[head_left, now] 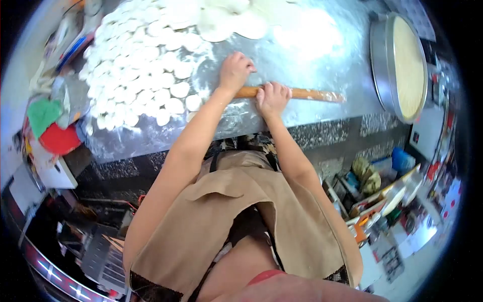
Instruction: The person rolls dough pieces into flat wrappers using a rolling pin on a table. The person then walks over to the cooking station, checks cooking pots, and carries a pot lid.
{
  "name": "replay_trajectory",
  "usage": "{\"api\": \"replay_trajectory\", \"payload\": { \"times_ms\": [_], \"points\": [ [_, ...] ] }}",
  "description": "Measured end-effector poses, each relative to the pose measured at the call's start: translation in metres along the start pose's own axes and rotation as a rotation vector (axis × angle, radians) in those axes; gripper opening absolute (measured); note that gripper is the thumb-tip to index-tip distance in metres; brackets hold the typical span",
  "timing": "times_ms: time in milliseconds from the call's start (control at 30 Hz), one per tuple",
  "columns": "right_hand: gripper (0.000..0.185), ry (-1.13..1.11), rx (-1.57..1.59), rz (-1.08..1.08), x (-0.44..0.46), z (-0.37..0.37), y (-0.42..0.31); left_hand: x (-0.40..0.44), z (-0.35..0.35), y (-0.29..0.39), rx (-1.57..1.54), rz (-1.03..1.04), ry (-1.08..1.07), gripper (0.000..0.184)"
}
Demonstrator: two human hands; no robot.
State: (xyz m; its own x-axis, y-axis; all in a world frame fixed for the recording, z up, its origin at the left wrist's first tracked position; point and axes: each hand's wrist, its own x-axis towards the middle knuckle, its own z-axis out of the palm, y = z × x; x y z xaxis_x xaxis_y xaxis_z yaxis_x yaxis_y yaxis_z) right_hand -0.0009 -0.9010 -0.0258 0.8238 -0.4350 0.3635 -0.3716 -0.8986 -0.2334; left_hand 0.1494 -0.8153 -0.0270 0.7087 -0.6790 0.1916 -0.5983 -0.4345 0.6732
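Note:
My right hand (273,98) is closed over a wooden rolling pin (317,94), which lies crosswise on the floured metal table (352,70). The pin's left end reaches my left wrist. Just beyond the pin, my left hand (235,70) rests on the table with its fingers curled; whatever lies under them, if anything, is hidden. Many small white dough pieces (146,75) cover the table to the left of my hands. Several larger flat dough rounds (250,25) lie at the far side, partly washed out by glare.
A round metal pan (385,65) with a pale, flat filling stands at the table's right end. Green cloth (44,115) and a red item (59,138) sit by the left edge. Below right is a cluttered shelf with a blue bag (402,160).

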Motion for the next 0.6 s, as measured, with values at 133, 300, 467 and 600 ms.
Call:
{"api": "replay_trajectory", "payload": {
  "times_ms": [133,300,467,600],
  "points": [
    [0.019,-0.029,-0.006,-0.025,-0.002,0.015,0.0,-0.027,-0.034,0.008,-0.201,-0.34,0.055,0.013],
    [0.027,-0.166,-0.113,-0.081,-0.01,0.016,0.006,-0.123,-0.201,0.048,-0.202,-0.247,0.581,0.008],
    [0.027,-0.057,-0.14,-0.084,0.003,0.0,-0.015,-0.255,-0.369,0.028,0.647,-0.298,1.117,0.009],
    [0.015,-0.056,-0.329,-0.342,0.013,0.009,-0.004,-0.331,-0.422,-0.054,1.072,-1.056,0.842,0.055]
  ]
}}
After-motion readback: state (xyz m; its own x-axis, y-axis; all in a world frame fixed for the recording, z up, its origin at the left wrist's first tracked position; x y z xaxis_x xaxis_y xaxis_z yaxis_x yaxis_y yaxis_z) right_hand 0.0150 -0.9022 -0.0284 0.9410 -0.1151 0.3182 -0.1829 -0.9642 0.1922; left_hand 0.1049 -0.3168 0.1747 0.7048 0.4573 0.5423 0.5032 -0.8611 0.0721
